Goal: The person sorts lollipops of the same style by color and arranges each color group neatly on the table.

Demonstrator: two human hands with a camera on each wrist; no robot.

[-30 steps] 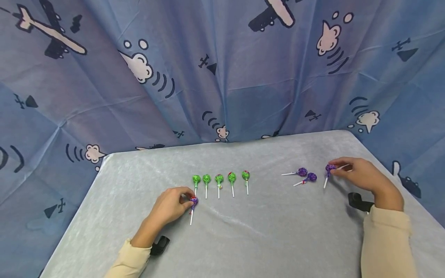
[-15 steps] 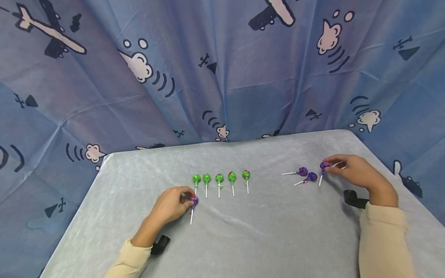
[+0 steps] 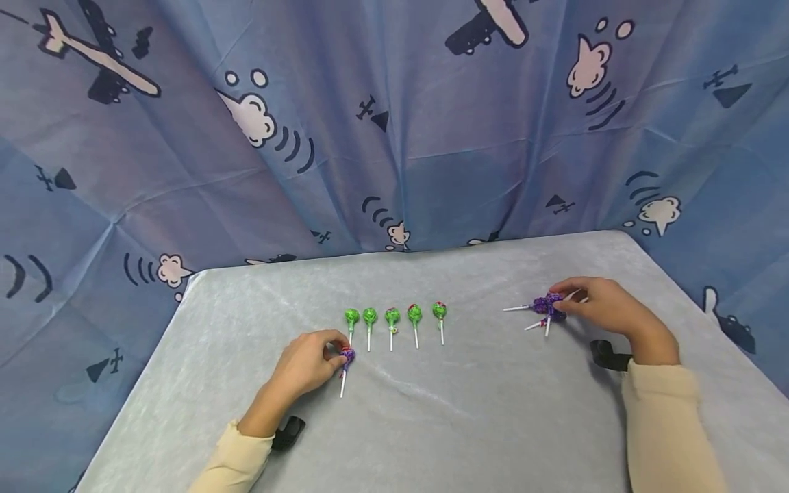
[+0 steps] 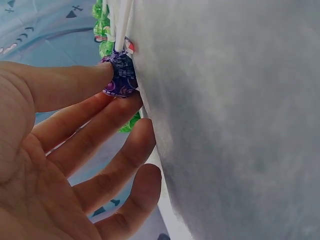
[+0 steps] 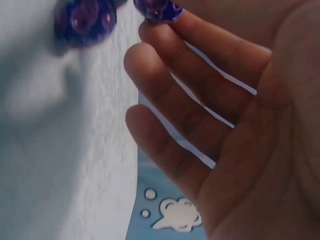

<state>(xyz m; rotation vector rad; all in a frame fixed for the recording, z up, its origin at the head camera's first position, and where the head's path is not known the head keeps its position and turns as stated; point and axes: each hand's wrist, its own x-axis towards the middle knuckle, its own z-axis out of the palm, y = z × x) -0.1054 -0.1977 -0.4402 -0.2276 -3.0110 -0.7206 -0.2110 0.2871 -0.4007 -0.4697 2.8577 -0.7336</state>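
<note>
Thumb and fingertips of my left hand (image 3: 311, 363) pinch a purple-wrapped lollipop (image 3: 348, 355) by its head, its white stick pointing toward me. It sits just below the leftmost green lollipop (image 3: 352, 316), overlapping that one's stick. In the left wrist view the held head (image 4: 121, 75) is close to the tabletop. On the right, my right hand (image 3: 607, 308) pinches another purple lollipop (image 3: 554, 300), stick downward. This one overlaps two more purple lollipops (image 3: 539, 306) lying on the table with sticks pointing left. The right wrist view shows the held head (image 5: 156, 9) only partly.
Several green lollipops (image 3: 392, 315) lie in a row mid-table, sticks toward me. A pale cloth covers the table (image 3: 481, 424). Behind it hangs a blue curtain (image 3: 456, 178) with plane prints. Each wrist wears a black camera (image 3: 288, 433).
My right hand has carried its purple lollipop leftward until it overlaps the two lying purple ones. My left hand keeps its pinch in the same place.
</note>
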